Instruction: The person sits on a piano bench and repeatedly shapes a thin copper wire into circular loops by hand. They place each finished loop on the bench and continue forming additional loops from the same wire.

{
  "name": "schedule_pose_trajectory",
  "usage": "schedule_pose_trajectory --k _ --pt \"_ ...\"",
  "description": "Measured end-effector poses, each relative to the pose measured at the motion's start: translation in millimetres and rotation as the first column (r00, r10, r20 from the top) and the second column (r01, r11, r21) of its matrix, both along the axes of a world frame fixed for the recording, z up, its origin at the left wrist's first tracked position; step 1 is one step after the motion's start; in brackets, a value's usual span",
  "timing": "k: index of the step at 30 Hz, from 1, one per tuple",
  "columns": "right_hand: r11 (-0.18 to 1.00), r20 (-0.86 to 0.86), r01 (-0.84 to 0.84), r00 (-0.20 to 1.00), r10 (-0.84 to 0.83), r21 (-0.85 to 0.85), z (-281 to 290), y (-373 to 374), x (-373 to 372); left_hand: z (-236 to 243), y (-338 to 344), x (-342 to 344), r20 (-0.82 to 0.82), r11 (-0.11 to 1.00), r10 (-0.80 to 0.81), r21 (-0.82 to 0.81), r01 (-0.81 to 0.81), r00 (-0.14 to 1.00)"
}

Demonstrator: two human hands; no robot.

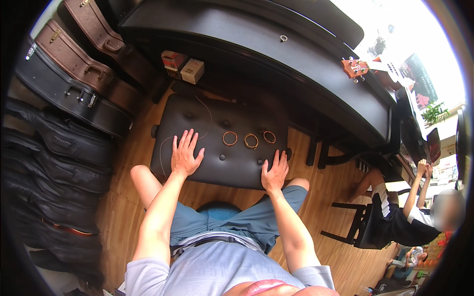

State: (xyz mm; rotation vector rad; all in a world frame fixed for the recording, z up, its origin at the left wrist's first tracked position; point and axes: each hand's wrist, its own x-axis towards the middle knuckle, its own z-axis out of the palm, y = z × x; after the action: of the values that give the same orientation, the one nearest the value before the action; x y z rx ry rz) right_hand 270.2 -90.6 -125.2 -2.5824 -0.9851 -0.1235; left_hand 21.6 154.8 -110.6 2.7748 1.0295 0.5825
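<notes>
My left hand (185, 154) lies flat on a black tufted bench (222, 170), fingers stretched out. A thin loose string (211, 114), probably an instrument string, curves over the bench's left part and passes by or under those fingers; which one I cannot tell. Near the front right corner, my right hand (275, 172) rests palm down, fingers extended, with nothing visible in it. Between and beyond the hands lie three coiled bronze-coloured strings: a left coil (230, 138), a middle coil (251, 141) and a right coil (269, 137). None of the coils is touched.
Beyond the bench stands a black piano (276, 54) with a small ring-shaped item (283, 38) and a ukulele (358, 68) on top. Small boxes (192, 71) sit at its left. Instrument cases (74, 106) line the left. A seated person (395, 217) occupies a chair (353, 224) at right.
</notes>
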Motion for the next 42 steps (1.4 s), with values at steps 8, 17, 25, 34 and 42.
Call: schedule_pose_trajectory --k 8,17,25,34,42 --pt "0.999 0.020 -0.023 1.000 0.022 0.026 2.4 2.8 5.4 5.8 3.9 7.6 -0.004 0.999 -0.014 -0.035 0.014 1.000" --pt "1.000 -0.019 -0.021 1.000 0.021 0.010 -7.8 9.6 11.5 1.2 11.2 13.4 -0.061 0.994 -0.003 -0.107 -0.003 0.998" --pt "0.998 -0.034 -0.055 0.998 0.057 0.041 -16.5 13.1 19.3 -9.6 17.9 17.7 -0.091 0.994 -0.020 -0.105 0.010 0.996" --pt "0.997 -0.016 -0.062 0.998 0.063 0.053 -19.0 14.1 18.1 -14.8 16.9 16.8 -0.073 0.996 -0.025 -0.090 0.018 0.997" --pt "0.999 0.031 -0.027 0.999 0.026 0.022 -11.2 11.8 11.1 -3.8 11.8 14.0 -0.029 0.997 -0.006 -0.081 0.004 1.000"
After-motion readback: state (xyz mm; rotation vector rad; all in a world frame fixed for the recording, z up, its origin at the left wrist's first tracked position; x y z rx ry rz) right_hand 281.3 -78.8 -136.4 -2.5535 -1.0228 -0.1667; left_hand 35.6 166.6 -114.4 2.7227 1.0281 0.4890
